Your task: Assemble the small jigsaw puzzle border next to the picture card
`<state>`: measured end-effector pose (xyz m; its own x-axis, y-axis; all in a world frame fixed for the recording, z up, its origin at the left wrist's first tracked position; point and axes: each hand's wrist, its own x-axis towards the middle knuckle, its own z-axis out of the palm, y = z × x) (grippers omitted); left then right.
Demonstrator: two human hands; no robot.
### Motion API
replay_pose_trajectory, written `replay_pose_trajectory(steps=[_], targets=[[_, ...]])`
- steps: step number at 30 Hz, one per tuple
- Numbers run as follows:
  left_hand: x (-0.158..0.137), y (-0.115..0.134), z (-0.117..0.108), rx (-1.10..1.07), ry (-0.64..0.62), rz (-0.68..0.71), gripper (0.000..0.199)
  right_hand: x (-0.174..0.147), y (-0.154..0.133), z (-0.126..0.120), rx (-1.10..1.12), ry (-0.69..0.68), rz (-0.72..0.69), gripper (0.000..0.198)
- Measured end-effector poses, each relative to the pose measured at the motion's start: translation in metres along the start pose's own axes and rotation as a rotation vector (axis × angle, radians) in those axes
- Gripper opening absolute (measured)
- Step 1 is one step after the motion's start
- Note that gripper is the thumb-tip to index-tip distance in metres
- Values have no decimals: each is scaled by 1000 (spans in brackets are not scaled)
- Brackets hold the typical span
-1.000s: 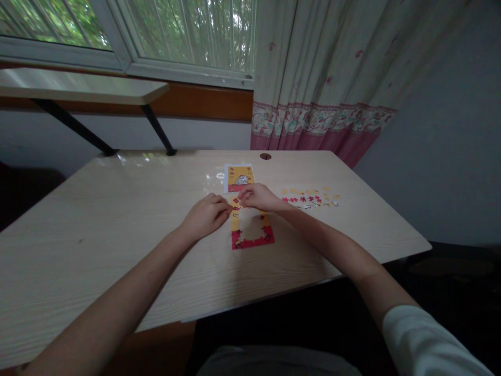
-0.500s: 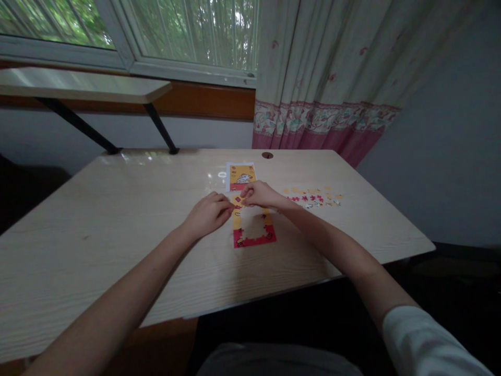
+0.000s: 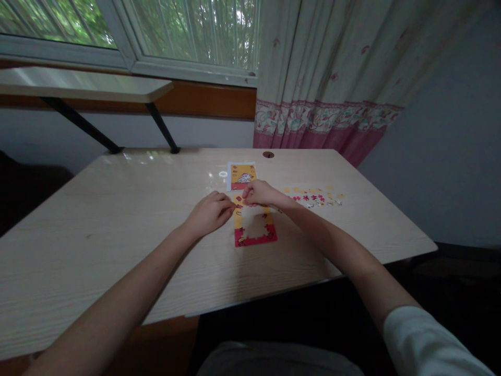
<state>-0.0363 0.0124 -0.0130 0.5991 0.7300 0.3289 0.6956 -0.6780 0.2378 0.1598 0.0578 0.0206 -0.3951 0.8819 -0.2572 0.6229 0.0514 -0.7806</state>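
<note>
A partly joined jigsaw puzzle (image 3: 254, 242) lies flat on the desk, a yellow and red border around an open middle. My left hand (image 3: 211, 213) rests beside it, fingers curled together and their tips pressed on its upper left edge. Over the puzzle's top part, my right hand (image 3: 259, 193) has its thumb and fingers pinched at the inner edge of the border, on what looks like a puzzle piece mostly hidden by the fingers. Just beyond lies a picture card (image 3: 241, 175) with a white animal on yellow and red, its lower right corner partly behind my right hand.
Loose puzzle pieces (image 3: 314, 198) in yellow, red and white lie in rows right of my right hand, some close to the forearm. A raised shelf (image 3: 86, 83) on black legs stands at the desk's back left. A curtain (image 3: 313, 115) hangs behind the desk (image 3: 117, 230).
Both hands stay at nearly the same spots on the puzzle. My right fingers have shifted only slightly, and the whole view has moved a little.
</note>
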Motion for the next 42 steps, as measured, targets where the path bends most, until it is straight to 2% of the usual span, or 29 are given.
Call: replay_pose_trajectory(steps=[6,9,13,21,26,30,33,35,39,42], targets=[[1,1,-1,31,-19,0,28,-5,2,-2,-185,18,-139,6],[1,1,-1,29,-26,-7,28,-6,3,-1,-314,39,-200,11],[1,1,0,18,-20,-15,28,-3,5,0,-397,13,-207,14],[1,0,0,39,-35,-12,28,-5,4,-1,-372,3,-182,16],[1,1,-1,32,-40,-11,28,-8,7,1,-283,-15,-203,15],[0,-1,1,23,-26,-4,29,-12,16,-5,-171,28,-253,12],[-1,-4,3,11,-27,0,29,-18,28,-25,-72,69,-273,10],[-2,-5,5,8,-24,-3,30,-24,38,-47,-32,90,-238,8],[-1,-6,5,6,-32,1,31,-49,67,-107,-17,159,-120,12],[0,-4,4,4,-40,0,31,-80,98,-155,-63,115,32,22]])
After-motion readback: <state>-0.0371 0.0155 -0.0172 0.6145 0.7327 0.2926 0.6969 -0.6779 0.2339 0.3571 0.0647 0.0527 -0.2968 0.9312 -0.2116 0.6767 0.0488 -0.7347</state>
